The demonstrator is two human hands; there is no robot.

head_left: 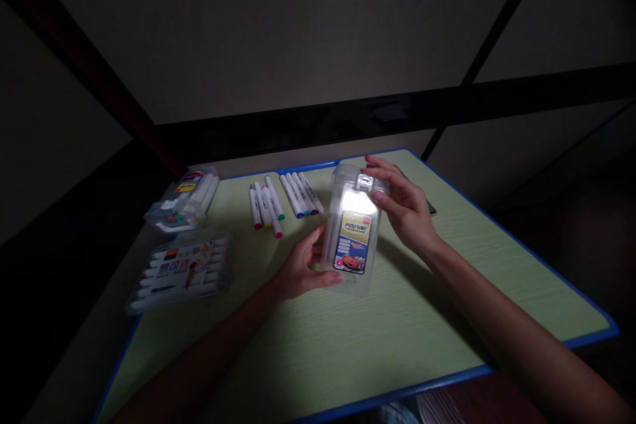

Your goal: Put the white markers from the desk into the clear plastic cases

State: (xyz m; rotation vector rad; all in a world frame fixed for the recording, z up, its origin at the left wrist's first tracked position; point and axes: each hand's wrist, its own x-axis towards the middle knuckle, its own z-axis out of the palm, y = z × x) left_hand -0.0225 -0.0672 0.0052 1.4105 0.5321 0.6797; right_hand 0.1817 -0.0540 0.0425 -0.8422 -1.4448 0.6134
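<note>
A clear plastic marker case (354, 238) is held upright, slightly tilted, above the table. Its label shows a red car, and no markers show through its walls. My left hand (304, 266) wraps round its lower left side, thumb across the front. My right hand (403, 202) grips the top right, its thumb and fingers at the clear latch. Behind the case, white markers with coloured ends lie on the table in two groups: one group (265, 205) has pink, yellow and green ends, the other (301, 193) blue, teal and purple.
At the left edge lie a clear case (185, 199) with markers inside and a flatter marker case (181, 271) nearer me. A dark flat object (431, 209) is partly hidden behind my right hand. The pale green table (397, 338) has a blue rim; a wall stands behind.
</note>
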